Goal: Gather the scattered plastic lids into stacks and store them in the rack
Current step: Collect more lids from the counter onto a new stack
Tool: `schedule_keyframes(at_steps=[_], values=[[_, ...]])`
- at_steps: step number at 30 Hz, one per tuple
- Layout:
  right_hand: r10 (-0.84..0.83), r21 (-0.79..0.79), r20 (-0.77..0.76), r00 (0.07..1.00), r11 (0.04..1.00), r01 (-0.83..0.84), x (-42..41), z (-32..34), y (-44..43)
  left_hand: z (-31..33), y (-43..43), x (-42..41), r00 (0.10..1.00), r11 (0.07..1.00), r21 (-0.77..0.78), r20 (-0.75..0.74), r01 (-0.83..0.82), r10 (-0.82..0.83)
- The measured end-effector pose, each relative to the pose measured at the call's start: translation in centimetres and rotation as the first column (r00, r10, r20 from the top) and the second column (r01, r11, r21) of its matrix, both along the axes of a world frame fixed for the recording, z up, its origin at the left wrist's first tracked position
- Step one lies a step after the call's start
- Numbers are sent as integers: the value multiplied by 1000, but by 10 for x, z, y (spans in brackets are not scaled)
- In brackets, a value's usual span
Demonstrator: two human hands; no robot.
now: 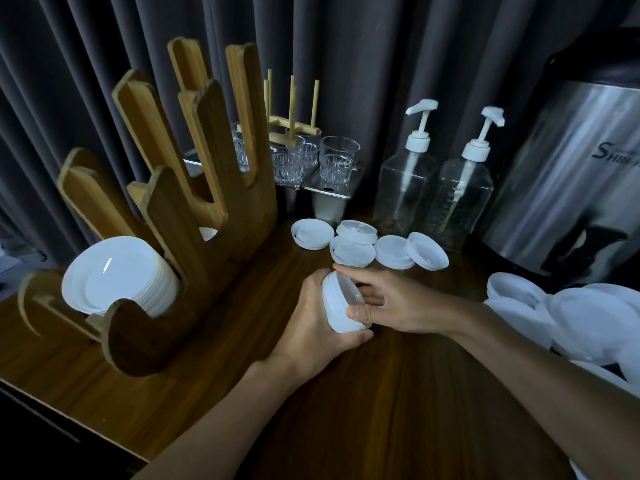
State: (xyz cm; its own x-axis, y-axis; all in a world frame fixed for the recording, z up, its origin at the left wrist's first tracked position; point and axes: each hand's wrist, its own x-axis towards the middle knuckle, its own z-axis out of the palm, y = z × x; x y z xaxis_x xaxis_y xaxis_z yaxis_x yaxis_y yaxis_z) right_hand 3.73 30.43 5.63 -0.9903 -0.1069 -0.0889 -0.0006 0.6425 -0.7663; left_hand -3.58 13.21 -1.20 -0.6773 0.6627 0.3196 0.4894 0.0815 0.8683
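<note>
Both hands meet low over the counter [381, 393], holding a short stack [341, 308] of white lids tipped on its side. The left hand [311, 320] cups it from below, its grip curled round the rims. The right hand [394, 306] pinches the open face, thumb on the lower edge and forefinger over the top.

To do this step well, I would square the rims flush between both hands before adding more, since nested lids probably slide askew.

A pile [571, 313] of more lids lies to the right, and five loose lids [351, 252] lie just beyond the hands. The rack [194, 216] stands to the left, its lowest slot holding stored lids [114, 271].

Farther back are two pump bottles [403, 188], their printed scale too small to read, some glasses [337, 164], and a steel urn [571, 174] lettered "SHIN", the rest cut off.
</note>
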Motion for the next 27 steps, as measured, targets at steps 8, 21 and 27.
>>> schedule_keyframes(at_steps=[8,21,27], values=[[11,-51,-63,998,999,-15,1,-6,1,-1,0,0,1000,1000,12,22,-2,1],[-378,12,-158,912,923,385,-2,-5,22,5,8,-5,999,999,-25,-42,-28,27],[-716,253,-238,657,607,753,-14,-17,87,8,20,-10,999,998,-57,-24,-24,23]])
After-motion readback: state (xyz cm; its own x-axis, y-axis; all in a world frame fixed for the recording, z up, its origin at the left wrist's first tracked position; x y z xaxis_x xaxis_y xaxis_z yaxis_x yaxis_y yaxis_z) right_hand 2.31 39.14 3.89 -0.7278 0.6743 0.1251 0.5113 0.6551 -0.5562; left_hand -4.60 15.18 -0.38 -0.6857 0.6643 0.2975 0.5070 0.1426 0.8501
